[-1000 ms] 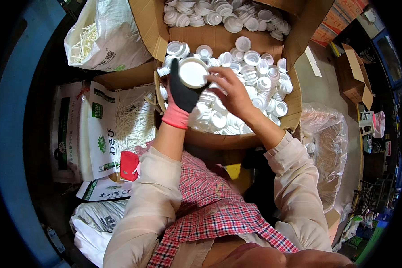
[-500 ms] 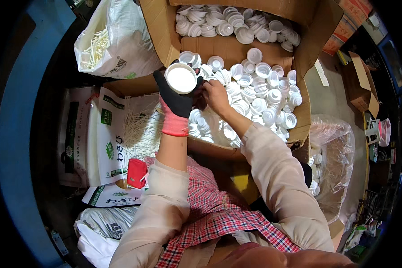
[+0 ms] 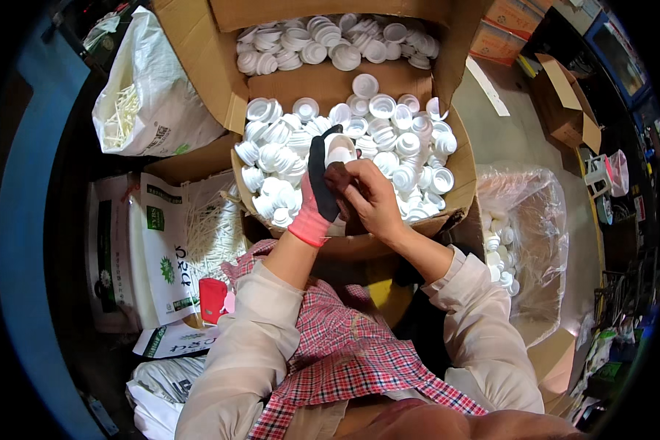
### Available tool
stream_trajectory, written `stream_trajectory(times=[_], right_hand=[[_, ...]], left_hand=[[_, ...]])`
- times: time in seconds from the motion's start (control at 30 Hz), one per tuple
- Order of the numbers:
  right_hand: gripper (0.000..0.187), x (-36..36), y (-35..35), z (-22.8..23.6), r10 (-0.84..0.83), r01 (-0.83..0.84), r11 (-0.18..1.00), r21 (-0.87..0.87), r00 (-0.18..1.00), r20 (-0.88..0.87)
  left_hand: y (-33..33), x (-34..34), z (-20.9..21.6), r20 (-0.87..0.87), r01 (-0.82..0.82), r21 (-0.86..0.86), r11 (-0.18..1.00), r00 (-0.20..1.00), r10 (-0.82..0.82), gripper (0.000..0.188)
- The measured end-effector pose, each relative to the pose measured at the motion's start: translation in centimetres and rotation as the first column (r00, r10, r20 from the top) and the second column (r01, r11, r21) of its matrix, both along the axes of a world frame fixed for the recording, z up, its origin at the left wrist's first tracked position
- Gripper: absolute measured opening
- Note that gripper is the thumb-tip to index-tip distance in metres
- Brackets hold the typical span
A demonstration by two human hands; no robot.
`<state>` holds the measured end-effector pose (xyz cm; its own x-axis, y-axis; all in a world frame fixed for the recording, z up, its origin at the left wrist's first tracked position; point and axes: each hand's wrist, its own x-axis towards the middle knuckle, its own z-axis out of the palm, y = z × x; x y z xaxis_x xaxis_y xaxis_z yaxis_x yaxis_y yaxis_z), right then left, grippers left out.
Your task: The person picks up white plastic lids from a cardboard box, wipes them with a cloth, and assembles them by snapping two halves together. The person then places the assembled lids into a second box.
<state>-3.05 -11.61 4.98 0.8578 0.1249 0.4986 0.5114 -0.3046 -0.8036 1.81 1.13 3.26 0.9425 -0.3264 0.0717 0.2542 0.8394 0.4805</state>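
Observation:
My left hand [image 3: 317, 180], in a black-palmed pink glove, is wrapped around a white plastic cap [image 3: 339, 149] that is tilted on its side. My bare right hand [image 3: 376, 198] pinches a dark brown cloth [image 3: 337, 177] against the near side of the cap. The cloth covers part of the cap and some of the gloved fingers. Both hands are over the near part of a large cardboard box [image 3: 458, 194], where many loose white caps [image 3: 405, 154] lie heaped.
More white caps [image 3: 315, 51] lie on the far side of the box. At left stand a white sack [image 3: 172, 110] and a carton of thin white sticks [image 3: 214, 231], with a red pouch [image 3: 212, 299] nearby. A clear plastic bag [image 3: 539, 242] holding white pieces is at right.
The cap has turned from facing up to being tilted. My right hand has come against it with the brown cloth. The whole view has shifted, so the boxes appear farther left.

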Motion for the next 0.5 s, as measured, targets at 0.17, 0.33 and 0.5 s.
stream_trajectory(times=[0.17, 0.33, 0.5], right_hand=[[0.032, 0.0, -3.5, 1.8, 0.047, 0.066, 0.933, -0.354, 0.952, 0.302], [0.041, -0.1, -4.3, 1.9, 0.052, 0.165, 0.899, -0.407, 0.880, 0.472], [0.041, 0.4, -5.9, 1.8, -0.103, 0.298, 0.876, -0.379, 0.884, 0.456]], left_hand=[[-0.3, -0.4, 0.6, -0.021, 0.057, 0.153, 0.987, 0.998, -0.055, 0.054], [-3.0, -0.7, -1.6, 0.295, -0.100, 0.644, 0.759, 0.947, -0.125, 0.044], [-5.1, -2.8, 0.7, 0.128, 0.009, 0.441, 0.898, 0.989, -0.073, 0.029]])
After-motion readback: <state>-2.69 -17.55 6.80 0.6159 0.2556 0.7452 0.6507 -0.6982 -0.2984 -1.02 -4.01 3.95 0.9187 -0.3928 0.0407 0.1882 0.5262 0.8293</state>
